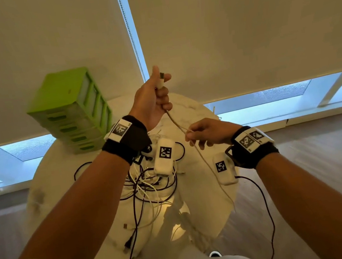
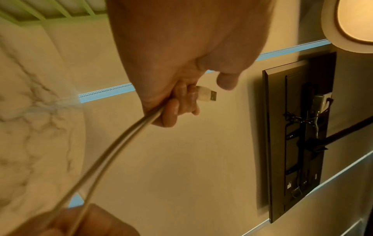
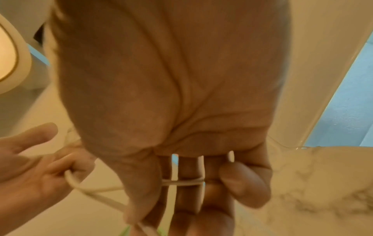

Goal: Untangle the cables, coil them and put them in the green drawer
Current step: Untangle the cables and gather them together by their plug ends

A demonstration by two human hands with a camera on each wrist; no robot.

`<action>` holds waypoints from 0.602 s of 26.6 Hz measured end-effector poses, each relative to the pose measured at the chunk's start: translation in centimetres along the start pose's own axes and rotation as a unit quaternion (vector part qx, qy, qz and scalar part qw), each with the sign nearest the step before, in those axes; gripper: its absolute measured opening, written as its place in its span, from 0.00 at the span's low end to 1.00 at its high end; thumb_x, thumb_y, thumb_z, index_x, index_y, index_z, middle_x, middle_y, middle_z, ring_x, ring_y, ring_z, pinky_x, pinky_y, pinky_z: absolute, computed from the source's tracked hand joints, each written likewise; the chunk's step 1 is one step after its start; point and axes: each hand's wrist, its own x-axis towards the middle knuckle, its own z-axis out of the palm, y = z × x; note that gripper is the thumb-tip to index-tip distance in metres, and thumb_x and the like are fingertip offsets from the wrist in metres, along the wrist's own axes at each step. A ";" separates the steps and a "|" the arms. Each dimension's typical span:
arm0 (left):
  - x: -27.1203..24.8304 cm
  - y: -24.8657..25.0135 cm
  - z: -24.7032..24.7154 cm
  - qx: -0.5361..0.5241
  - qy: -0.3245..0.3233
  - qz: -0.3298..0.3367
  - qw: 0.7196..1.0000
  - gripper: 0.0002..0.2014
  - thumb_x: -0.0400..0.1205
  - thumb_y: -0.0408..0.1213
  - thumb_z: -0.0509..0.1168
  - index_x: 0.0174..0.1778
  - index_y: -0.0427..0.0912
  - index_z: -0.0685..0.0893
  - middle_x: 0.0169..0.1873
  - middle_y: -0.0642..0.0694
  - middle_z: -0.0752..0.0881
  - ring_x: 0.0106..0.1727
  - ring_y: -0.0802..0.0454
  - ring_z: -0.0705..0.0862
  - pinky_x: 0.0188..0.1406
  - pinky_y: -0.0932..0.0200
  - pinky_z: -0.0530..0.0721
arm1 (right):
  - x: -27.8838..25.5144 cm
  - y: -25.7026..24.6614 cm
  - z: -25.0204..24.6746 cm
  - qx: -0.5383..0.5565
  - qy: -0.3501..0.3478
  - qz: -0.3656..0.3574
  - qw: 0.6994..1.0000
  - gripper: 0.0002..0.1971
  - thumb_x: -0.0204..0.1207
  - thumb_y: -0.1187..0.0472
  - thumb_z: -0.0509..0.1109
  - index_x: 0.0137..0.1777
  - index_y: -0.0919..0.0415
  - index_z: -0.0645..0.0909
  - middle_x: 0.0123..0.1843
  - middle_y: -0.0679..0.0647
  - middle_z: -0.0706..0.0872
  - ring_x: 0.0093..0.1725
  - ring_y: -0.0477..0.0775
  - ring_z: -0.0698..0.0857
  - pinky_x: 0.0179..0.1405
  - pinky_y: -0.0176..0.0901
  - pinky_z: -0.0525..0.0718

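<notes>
My left hand is raised above the round marble table and grips a white cable near its USB plug, which sticks up past the thumb; the plug also juts from the curled fingers in the left wrist view. Two strands run down to my right hand, which pinches the cable lower down, with the thumb pressed on it. A tangle of black and white cables lies on the table below. The green drawer unit stands at the table's far left, its drawers pushed in.
The white cable's tail hangs over the table's right edge. A black wire from the wrist unit dangles at right. Loose plugs lie near the front edge. Closed blinds hang behind; the wood floor surrounds the table.
</notes>
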 end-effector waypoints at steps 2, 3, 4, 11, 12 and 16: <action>-0.4 -0.3 0.4 0.027 -0.005 0.011 1.000 0.16 0.87 0.49 0.58 0.59 0.39 0.79 0.23 0.54 0.63 0.24 0.58 0.60 0.27 0.62 0.62 | -0.4 0.9 -0.8 -0.006 -0.014 0.005 1.000 0.07 0.83 0.57 0.63 0.46 0.53 0.82 0.43 0.49 0.87 0.38 0.48 0.83 0.34 0.38 0.73; -0.6 -0.5 0.6 0.038 -0.003 0.018 0.999 0.15 0.88 0.47 0.57 0.57 0.39 0.79 0.22 0.55 0.64 0.23 0.58 0.61 0.27 0.62 0.63 | -0.6 1.3 -1.1 -0.021 -0.016 0.009 1.000 0.06 0.83 0.58 0.64 0.46 0.53 0.82 0.44 0.49 0.87 0.39 0.48 0.84 0.35 0.39 0.74; -0.7 -0.7 0.8 0.044 -0.002 0.022 0.999 0.14 0.88 0.47 0.57 0.54 0.39 0.79 0.21 0.55 0.64 0.23 0.58 0.61 0.27 0.62 0.64 | -0.6 1.7 -1.4 -0.037 -0.009 0.013 0.999 0.06 0.82 0.58 0.64 0.46 0.54 0.82 0.44 0.49 0.88 0.39 0.48 0.84 0.37 0.39 0.76; -0.7 -1.2 1.3 0.012 -0.023 0.005 1.000 0.13 0.88 0.47 0.56 0.39 0.46 0.71 0.28 0.50 0.64 0.30 0.54 0.71 0.48 0.49 0.83 | -0.3 6.9 -2.4 -0.063 0.170 0.052 0.982 0.10 0.82 0.61 0.65 0.52 0.63 0.87 0.53 0.56 0.88 0.44 0.52 0.82 0.47 0.40 0.75; -0.7 -1.3 1.4 0.009 -0.028 0.003 1.000 0.13 0.88 0.47 0.56 0.40 0.46 0.71 0.29 0.50 0.64 0.31 0.54 0.72 0.51 0.46 0.84 | -0.3 7.4 -2.5 -0.057 0.202 0.053 0.976 0.10 0.82 0.61 0.65 0.51 0.63 0.88 0.53 0.55 0.88 0.47 0.52 0.82 0.50 0.40 0.74; -0.7 -1.8 2.7 -0.010 -0.025 0.009 1.000 0.13 0.89 0.45 0.55 0.39 0.47 0.69 0.28 0.50 0.60 0.28 0.55 0.65 0.45 0.52 0.86 | -0.8 9.1 -3.1 -0.029 0.289 0.066 0.955 0.09 0.79 0.66 0.65 0.47 0.57 0.88 0.47 0.53 0.86 0.45 0.53 0.82 0.49 0.39 0.74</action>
